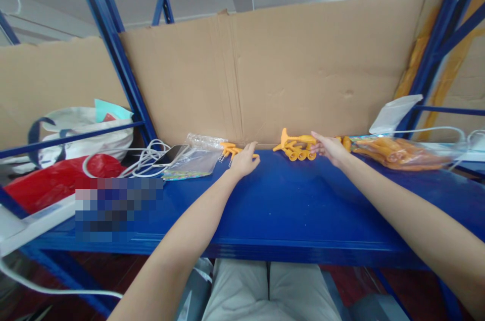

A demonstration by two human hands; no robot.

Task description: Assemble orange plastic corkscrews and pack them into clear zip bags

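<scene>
My left hand (244, 161) is closed over orange-handled pieces with metal spirals (229, 150), which look like corkscrews. A bit of orange shows between its thumb and forefinger; the other fingertips are hidden. My right hand (329, 149) reaches to a group of orange tubes with round open ends (302, 155). Its fingers are apart, with the tips beside the end of an orange T-handled piece (285, 140) lying on top of that group. More orange parts (345, 143) show just behind the right wrist.
A clear bag of orange parts (394, 153) lies at the right. On the left of the blue table (288, 210) are plastic bags (197, 162), a phone (171, 155), white cables (146, 160) and a red bag (60, 182). Cardboard (295, 73) stands along the back.
</scene>
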